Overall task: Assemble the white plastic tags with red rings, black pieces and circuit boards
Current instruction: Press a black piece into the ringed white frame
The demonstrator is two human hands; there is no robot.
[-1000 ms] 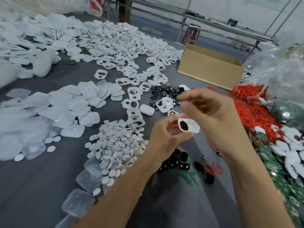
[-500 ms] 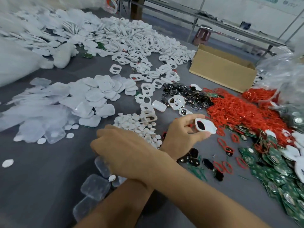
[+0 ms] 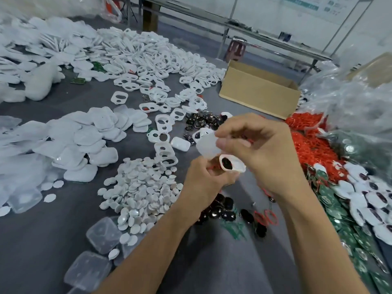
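My left hand [image 3: 209, 177] grips the white plastic tag [image 3: 233, 165] face-up. My right hand [image 3: 263, 151] pinches a frosted plastic cover [image 3: 206, 145] at its eleven o'clock, likely to cap it.

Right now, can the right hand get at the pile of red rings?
Probably yes: the red rings lie close beside the right hand, with nothing between them. But its fingers pinch a white cover, so it would likely have to put that down first.

Grey worktop [image 3: 63, 240] near. Far side: long metal-framed bench [image 3: 265, 37], red stool [image 3: 237, 48] under it, wooden post [image 3: 150, 18] far left, white wall [image 3: 265, 13], poster [image 3: 305, 3] far right.
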